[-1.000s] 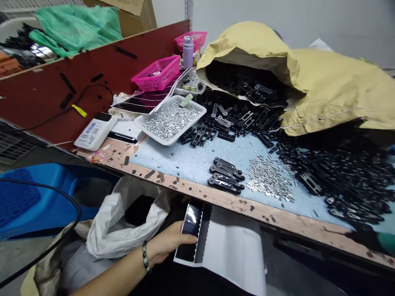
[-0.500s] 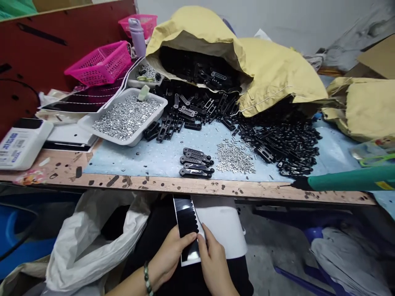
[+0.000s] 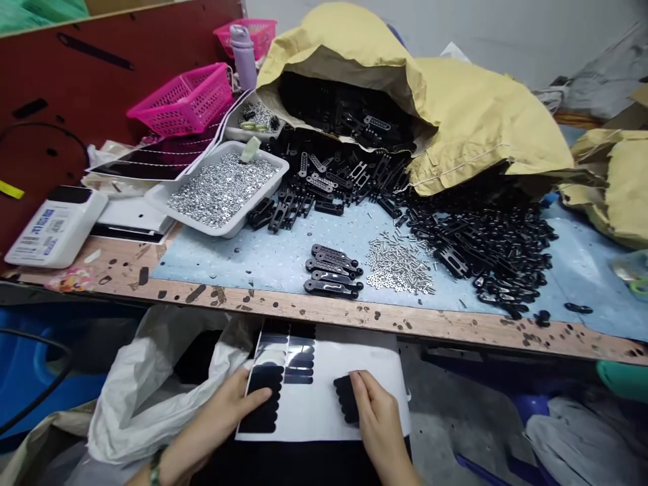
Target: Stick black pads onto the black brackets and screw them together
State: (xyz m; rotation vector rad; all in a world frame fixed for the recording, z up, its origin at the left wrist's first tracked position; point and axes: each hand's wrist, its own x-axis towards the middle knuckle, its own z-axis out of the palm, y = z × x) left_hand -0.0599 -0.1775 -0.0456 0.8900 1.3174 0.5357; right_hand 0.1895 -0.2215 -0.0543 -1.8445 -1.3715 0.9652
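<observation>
Right hand (image 3: 377, 413) now well apart from left hand (image 3: 235, 399), grip clamped on thin black scalloped strip (image 3: 345, 399) over flat white paper-like sheet (image 3: 314, 415), below worktop (image 3: 283, 307); left grip pinches sheet's left edge. Strip likely peeled free.

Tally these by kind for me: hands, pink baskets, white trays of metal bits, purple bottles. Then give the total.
Hands: 2
Pink baskets: 2
White trays of metal bits: 2
Purple bottle: 1
Total: 7
</observation>
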